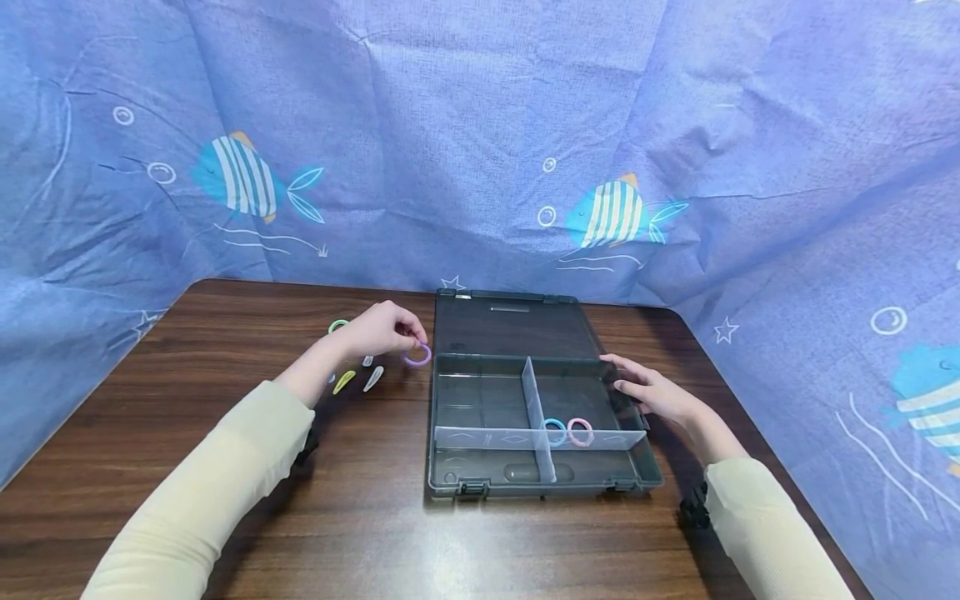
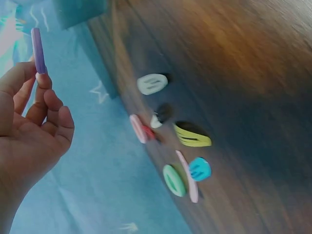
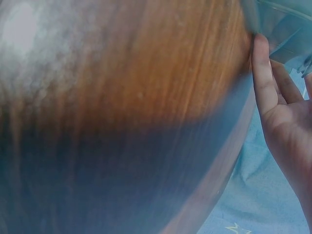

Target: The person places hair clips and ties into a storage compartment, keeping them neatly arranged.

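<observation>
My left hand (image 1: 375, 330) pinches a purple hair tie (image 2: 38, 51) between thumb and fingertips, just left of the dark translucent organizer box (image 1: 555, 492). The box lies with its lid (image 1: 513, 327) folded back. Inside, a blue hair tie (image 1: 553, 420) and a pink hair tie (image 1: 591, 433) lean against a divider in the right back compartment. At the box's right side rests my right hand (image 1: 660, 393), its fairly straight fingers touching the wall near the hinge corner. Under the left forearm are a yellow hair clip (image 1: 344, 382) and a white hair clip (image 1: 373, 378).
In the left wrist view, a green hair tie (image 2: 174, 180), a blue clip (image 2: 200, 169) and a slim pink piece (image 2: 189, 180) lie close together, with another pink tie (image 2: 138, 128) nearby. Blue fish-print cloth (image 1: 450, 125) hangs behind the wooden table (image 1: 337, 517).
</observation>
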`<move>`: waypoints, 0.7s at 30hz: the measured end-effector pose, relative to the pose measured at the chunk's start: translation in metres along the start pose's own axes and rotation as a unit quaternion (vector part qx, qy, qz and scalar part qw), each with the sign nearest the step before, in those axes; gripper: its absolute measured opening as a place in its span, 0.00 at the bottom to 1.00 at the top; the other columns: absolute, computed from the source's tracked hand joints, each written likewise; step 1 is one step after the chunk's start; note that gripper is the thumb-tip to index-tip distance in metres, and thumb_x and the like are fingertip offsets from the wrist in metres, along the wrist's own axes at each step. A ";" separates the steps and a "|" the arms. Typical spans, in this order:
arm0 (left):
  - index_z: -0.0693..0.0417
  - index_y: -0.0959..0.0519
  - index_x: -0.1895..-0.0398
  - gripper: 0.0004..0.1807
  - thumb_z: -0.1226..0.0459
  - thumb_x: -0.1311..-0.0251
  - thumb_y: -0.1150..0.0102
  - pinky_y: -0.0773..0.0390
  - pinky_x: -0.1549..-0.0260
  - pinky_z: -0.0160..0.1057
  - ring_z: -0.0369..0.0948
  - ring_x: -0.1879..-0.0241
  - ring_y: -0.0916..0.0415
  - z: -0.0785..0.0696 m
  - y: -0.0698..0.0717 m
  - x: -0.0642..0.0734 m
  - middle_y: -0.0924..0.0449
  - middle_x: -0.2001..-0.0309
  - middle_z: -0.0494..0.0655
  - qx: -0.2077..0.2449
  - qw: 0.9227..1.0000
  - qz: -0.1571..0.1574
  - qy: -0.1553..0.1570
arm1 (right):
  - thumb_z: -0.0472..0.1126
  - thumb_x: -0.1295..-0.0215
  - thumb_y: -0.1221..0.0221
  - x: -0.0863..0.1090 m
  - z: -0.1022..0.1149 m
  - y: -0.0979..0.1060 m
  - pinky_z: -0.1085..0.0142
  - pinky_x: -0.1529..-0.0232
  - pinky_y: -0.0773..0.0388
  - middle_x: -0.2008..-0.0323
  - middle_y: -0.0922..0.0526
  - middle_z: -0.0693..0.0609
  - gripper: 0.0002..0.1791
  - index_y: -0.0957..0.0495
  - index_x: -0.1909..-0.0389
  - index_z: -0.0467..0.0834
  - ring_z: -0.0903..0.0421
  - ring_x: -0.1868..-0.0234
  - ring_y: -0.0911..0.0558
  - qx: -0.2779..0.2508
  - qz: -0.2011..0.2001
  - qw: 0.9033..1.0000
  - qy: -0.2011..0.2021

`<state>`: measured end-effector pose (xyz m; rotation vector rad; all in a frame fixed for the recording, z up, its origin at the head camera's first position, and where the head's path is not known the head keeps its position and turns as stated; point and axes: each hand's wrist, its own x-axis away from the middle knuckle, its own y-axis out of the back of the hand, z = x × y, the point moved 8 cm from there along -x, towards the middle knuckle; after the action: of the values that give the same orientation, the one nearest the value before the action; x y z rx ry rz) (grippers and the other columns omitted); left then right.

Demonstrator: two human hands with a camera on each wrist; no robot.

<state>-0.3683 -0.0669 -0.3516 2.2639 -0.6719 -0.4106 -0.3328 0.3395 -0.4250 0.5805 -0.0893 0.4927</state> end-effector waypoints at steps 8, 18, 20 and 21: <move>0.56 0.17 0.67 0.06 0.69 0.44 0.43 0.33 0.76 0.33 0.38 0.77 0.32 -0.032 0.003 -0.004 0.17 0.72 0.44 -0.027 0.999 -0.001 -0.041 | 0.43 0.27 0.54 -0.001 0.001 -0.001 0.61 0.65 0.26 0.29 0.49 0.41 0.28 0.47 0.28 0.54 0.41 0.39 0.34 -0.005 -0.006 1.000 -0.008; 0.54 0.17 0.64 0.06 0.67 0.40 0.43 0.30 0.70 0.34 0.37 0.74 0.30 -0.069 0.002 -0.012 0.18 0.70 0.42 -0.060 0.996 -0.004 -0.066 | 0.44 0.27 0.54 0.000 0.001 -0.002 0.52 0.53 0.25 0.27 0.55 0.41 0.29 0.49 0.28 0.54 0.36 0.34 0.40 -0.004 -0.002 1.000 -0.011; 0.52 0.17 0.64 0.06 0.67 0.41 0.43 0.32 0.69 0.35 0.37 0.73 0.31 -0.076 0.002 -0.015 0.18 0.70 0.41 -0.066 0.995 -0.003 -0.069 | 0.45 0.27 0.54 0.001 0.001 -0.002 0.55 0.54 0.26 0.27 0.54 0.41 0.29 0.48 0.28 0.54 0.36 0.34 0.40 -0.006 -0.002 1.000 -0.013; 0.52 0.17 0.64 0.06 0.67 0.40 0.43 0.32 0.69 0.35 0.36 0.73 0.31 -0.079 0.002 -0.016 0.18 0.69 0.40 -0.066 0.995 -0.002 -0.071 | 0.44 0.27 0.54 0.001 0.001 -0.002 0.55 0.55 0.26 0.27 0.54 0.41 0.29 0.48 0.28 0.54 0.36 0.34 0.40 -0.008 -0.001 1.000 -0.011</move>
<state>-0.3448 -0.0152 -0.2945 2.1250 -0.6913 -0.6050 -0.3313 0.3378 -0.4252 0.5697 -0.1145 0.4823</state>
